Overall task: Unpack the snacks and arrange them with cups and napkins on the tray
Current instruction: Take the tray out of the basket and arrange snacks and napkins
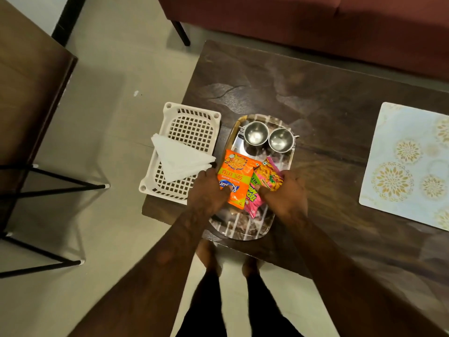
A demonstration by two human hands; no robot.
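Observation:
A patterned oval tray (245,228) lies on the dark wooden table (315,93). Two steel cups (255,132) (281,139) stand side by side at its far end. An orange snack packet (237,171) and a pink snack packet (266,181) lie in the tray's middle, the pink one partly under the orange. My left hand (206,193) grips the orange packet's near left corner, thumb on top. My right hand (286,193) holds the pink packet at its right side. Folded white napkins (179,161) rest in a white plastic basket (192,125) left of the tray.
The basket overhangs the table's left edge. A pale floral placemat (408,166) lies at the right of the table. A maroon sofa (315,20) runs behind the table. A dark table with black metal legs (48,186) stands at the left. My bare feet (209,256) are at the table's near edge.

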